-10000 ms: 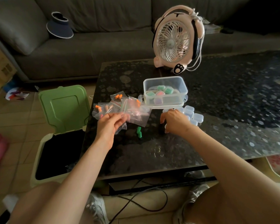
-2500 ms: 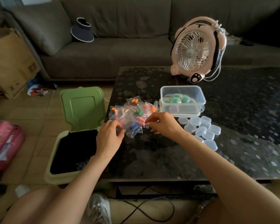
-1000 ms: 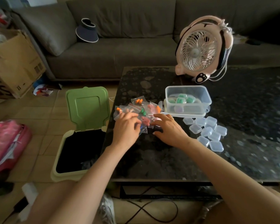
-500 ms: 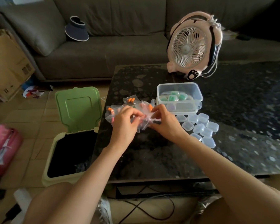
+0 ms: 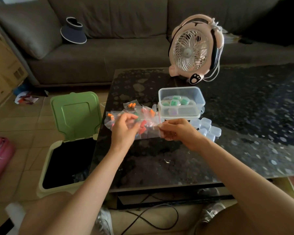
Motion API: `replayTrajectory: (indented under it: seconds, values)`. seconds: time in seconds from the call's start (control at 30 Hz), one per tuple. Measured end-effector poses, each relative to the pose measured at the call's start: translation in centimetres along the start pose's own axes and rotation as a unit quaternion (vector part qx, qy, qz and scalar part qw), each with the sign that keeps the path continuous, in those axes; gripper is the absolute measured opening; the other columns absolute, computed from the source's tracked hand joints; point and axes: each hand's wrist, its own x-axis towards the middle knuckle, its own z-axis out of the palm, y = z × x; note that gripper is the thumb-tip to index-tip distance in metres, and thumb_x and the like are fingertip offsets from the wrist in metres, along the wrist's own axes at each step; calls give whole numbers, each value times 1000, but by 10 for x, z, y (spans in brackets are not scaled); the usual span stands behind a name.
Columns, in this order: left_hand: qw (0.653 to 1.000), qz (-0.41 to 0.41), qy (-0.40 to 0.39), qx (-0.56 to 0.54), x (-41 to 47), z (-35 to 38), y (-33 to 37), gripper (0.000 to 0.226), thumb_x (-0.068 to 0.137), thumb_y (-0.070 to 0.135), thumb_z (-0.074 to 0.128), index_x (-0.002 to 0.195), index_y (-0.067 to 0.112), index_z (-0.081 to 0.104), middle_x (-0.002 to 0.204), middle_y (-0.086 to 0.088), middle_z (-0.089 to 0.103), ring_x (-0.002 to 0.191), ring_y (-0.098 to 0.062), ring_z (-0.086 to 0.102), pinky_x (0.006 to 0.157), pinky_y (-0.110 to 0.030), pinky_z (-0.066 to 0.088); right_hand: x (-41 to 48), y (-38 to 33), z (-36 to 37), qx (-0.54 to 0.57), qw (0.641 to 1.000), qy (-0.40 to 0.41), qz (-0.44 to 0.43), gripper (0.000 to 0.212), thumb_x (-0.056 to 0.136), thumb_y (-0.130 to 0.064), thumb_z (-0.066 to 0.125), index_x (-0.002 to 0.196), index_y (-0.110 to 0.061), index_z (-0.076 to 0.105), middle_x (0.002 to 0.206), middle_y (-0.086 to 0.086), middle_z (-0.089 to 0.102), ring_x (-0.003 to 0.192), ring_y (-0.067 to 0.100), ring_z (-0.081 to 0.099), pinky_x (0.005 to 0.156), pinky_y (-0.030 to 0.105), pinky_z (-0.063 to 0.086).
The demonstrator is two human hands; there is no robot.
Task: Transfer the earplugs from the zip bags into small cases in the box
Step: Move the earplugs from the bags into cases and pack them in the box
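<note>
Clear zip bag (image 5: 148, 132) of red earplugs (image 5: 143, 127) above table's (image 5: 159, 158) left edge, just before box (image 5: 181, 89). Left grip (image 5: 124, 128) pinches one side, right grip (image 5: 175, 131) pinches zip strip. Risk: seal pops abruptly, earplugs scatter into open bin (image 5: 75, 116).

Home living room: sofa (image 5: 109, 39), coffee table (image 5: 244, 133)

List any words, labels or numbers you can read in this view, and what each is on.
No words or numbers are readable.
On the cardboard box: dark printed marks, too blurred to read.
On the fan: a black paw-print sign at its base and a dark T-shaped mark on top, no words.
On the zip bags and the clear box: no labels visible.
</note>
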Motion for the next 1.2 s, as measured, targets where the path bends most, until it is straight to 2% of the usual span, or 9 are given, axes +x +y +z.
replayTrajectory:
  seconds: [0.07, 0.17, 0.37, 0.47, 0.53, 0.73, 0.97, 1.1, 1.2]
  values:
    - [975, 166, 17, 143, 1, 5, -5, 30, 80, 15, 73, 107, 10, 59, 110, -3, 60, 98, -7, 56, 86, -13, 45, -2, -1, -1, -29, 999, 7, -14, 11, 91, -11, 59, 87, -3, 66, 72, 7, 65, 67, 13, 62, 62, 20, 54]
    - [963, 218, -77, 138, -8, 11, 0, 43, 80, 17, 73, 118, 10, 55, 118, -3, 59, 103, -9, 56, 84, -13, 47, -6, -2, 1, -122, 990, -5, -66, 7, 91, -4, 57, 87, -1, 62, 71, 11, 65, 61, 15, 64, 60, 23, 55]
    - [976, 175, -89, 96, -9, 15, 5, 43, 76, 16, 77, 114, 13, 58, 114, 2, 62, 108, -12, 58, 88, -22, 49, -9, -5, 4, -246, 962, -12, -116, 14, 86, 2, 61, 85, -12, 63, 72, 6, 65, 58, 15, 64, 53, 20, 54]
    - [982, 124, -122, 67, -12, 13, 11, 39, 79, 13, 73, 114, 10, 57, 95, 9, 66, 79, 4, 66, 67, -4, 46, -9, -6, 4, -223, 968, -11, -116, 13, 86, 2, 62, 88, -10, 67, 77, 9, 67, 58, 16, 64, 52, 20, 53]
    - [985, 104, -127, 43, -14, 13, 13, 31, 81, 10, 70, 110, 7, 58, 84, 14, 64, 66, 9, 64, 57, -3, 44, -7, -7, 2, -207, 971, -9, -120, 10, 84, -2, 68, 87, -12, 67, 76, 7, 68, 58, 13, 64, 53, 20, 54]
    - [988, 34, -144, -36, -12, 10, 17, 25, 83, 11, 69, 106, 11, 59, 78, 8, 69, 63, -4, 68, 55, -9, 49, -6, -9, 0, -187, 974, 12, -124, 15, 76, -2, 75, 75, -11, 63, 63, 5, 63, 46, 3, 54, 47, 14, 44]
    - [977, -42, -195, -77, -10, 6, 15, 29, 77, 5, 72, 102, 8, 58, 69, -3, 72, 63, -22, 71, 58, -11, 50, -2, -5, 0, -183, 976, 6, -120, 24, 73, 5, 75, 75, -13, 59, 66, 2, 64, 52, 5, 58, 50, 18, 48]
    - [973, -95, -175, -117, -9, 6, 13, 25, 74, 1, 74, 93, 3, 58, 68, -7, 69, 57, -32, 69, 50, -33, 53, -2, -7, 1, -154, 979, -23, -128, 27, 71, 8, 75, 80, -12, 58, 70, 2, 63, 56, 1, 59, 57, 15, 49]
    - [969, -125, -171, -128, -7, 7, 11, 26, 74, 4, 74, 94, 0, 58, 74, -14, 70, 62, -38, 68, 55, -40, 53, -3, -7, 1, -164, 975, -53, -137, 24, 74, 8, 73, 86, -8, 60, 76, 7, 66, 66, 8, 62, 66, 25, 53]
